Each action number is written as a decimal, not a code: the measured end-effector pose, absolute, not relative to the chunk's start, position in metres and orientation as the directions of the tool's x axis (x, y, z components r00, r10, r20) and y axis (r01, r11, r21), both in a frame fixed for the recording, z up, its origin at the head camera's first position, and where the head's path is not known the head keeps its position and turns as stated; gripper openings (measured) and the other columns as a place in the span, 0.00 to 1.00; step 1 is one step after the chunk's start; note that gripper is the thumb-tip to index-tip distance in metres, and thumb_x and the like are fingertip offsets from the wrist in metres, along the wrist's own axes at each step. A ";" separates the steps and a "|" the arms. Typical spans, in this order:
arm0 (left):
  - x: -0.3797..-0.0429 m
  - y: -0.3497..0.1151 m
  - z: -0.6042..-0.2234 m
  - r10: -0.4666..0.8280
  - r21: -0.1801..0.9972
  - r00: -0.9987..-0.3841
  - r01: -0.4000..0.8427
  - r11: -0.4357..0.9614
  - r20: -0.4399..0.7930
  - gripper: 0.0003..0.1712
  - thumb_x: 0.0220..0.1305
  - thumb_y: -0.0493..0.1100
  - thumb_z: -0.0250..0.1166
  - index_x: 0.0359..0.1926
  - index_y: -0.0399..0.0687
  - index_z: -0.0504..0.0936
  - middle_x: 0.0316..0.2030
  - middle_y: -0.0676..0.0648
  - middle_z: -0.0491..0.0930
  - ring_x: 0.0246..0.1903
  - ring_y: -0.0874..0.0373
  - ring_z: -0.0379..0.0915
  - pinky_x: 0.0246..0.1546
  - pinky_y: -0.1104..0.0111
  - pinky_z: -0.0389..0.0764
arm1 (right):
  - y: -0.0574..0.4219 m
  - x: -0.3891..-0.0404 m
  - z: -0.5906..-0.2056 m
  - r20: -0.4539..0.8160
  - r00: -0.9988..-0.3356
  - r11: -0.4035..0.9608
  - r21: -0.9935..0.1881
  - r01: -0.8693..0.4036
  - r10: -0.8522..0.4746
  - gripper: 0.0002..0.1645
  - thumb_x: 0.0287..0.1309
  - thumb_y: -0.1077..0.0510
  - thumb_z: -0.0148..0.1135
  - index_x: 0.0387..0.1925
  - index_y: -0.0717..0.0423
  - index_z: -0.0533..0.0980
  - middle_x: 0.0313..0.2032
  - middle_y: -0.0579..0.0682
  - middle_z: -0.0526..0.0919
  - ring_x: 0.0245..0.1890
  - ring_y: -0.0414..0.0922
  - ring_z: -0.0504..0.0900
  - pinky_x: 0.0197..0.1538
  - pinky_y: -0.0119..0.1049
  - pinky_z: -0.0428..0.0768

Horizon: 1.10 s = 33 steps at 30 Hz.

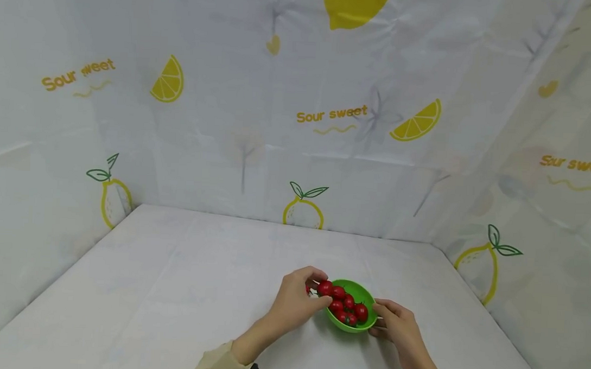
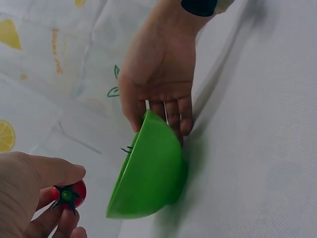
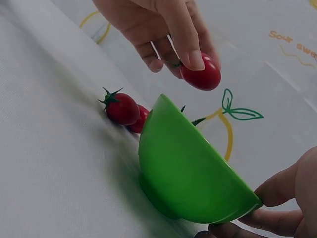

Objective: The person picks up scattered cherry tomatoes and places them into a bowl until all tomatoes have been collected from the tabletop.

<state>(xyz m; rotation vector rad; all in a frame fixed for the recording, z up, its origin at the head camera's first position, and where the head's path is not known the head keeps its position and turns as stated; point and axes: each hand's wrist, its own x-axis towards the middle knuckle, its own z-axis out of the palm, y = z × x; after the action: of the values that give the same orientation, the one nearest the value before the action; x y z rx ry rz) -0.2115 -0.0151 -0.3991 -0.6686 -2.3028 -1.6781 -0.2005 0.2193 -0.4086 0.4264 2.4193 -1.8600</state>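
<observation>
My left hand [image 1: 293, 298] pinches a red cherry tomato [image 3: 204, 75] between thumb and fingers, just above the left side of a green bowl [image 1: 356, 287]. The tomato's green, star-shaped top shows in the left wrist view. Several more cherry tomatoes [image 1: 361, 312] lie inside the bowl. On the bowl's right side, my right hand [image 1: 402, 325] grips the rim, thumb at the edge and fingers beneath. Two loose tomatoes [image 3: 122, 109] rest on the table beside the bowl in the right wrist view; the left hand mostly hides them from the head view.
A white cloth covers the table [image 1: 184, 278]. Pale wall sheets [image 1: 219, 122] with lemon prints and lettering stand behind it and along both sides. A dark band [image 2: 199, 6] circles the right wrist.
</observation>
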 end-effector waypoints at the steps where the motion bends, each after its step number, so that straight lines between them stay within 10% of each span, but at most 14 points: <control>1: -0.212 -0.013 -0.399 0.236 0.839 -0.870 0.484 0.249 0.432 0.16 0.54 0.35 0.73 0.45 0.44 0.82 0.40 0.55 0.82 0.37 0.65 0.77 0.36 0.67 0.77 | 0.219 -0.201 -0.409 -0.214 -0.960 0.236 -0.938 0.254 0.182 0.27 0.70 0.56 0.53 0.61 0.73 0.68 0.48 0.61 0.79 0.35 0.44 0.81 0.40 0.39 0.82; 33: -0.221 0.002 -0.392 0.228 0.796 -0.854 0.519 0.311 0.467 0.09 0.63 0.38 0.67 0.44 0.44 0.83 0.40 0.51 0.83 0.43 0.55 0.76 0.44 0.64 0.76 | 0.218 -0.200 -0.408 -0.216 -0.958 0.245 -0.934 0.259 0.189 0.27 0.69 0.57 0.53 0.60 0.73 0.69 0.47 0.62 0.79 0.34 0.44 0.81 0.39 0.40 0.82</control>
<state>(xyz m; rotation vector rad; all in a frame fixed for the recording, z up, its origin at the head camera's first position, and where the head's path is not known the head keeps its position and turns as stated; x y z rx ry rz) -0.2214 0.0023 -0.3922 -0.6777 -2.3129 -1.5598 -0.2003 0.2178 -0.4081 0.4388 2.4314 -1.8441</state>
